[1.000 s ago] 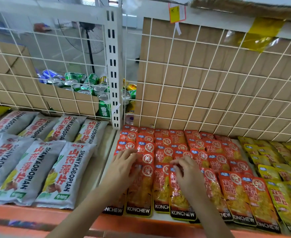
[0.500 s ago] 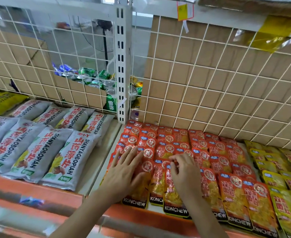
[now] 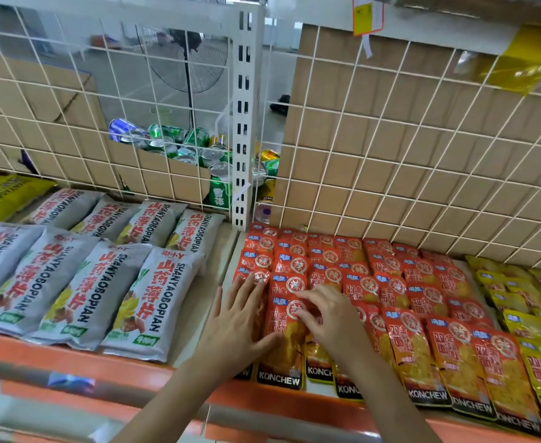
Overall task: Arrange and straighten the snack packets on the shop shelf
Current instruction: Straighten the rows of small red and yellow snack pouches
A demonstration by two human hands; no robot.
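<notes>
Red packets overlap in rows on the shelf. My left hand lies flat on the leftmost column. My right hand pinches one red packet near its top. Likely light, slick and floppy, so I'd grip the sealed edges.

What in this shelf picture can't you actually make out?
All in the head view:
Red packets nearest the front left: covered by the left hand and right hand.
Whether the right hand pinches a packet or only presses: its curled fingers hide that.
Yellow packets: cut off by the right edge.
Cans: partly behind cardboard and the white post.
Hanging tag: print blurred.
</notes>
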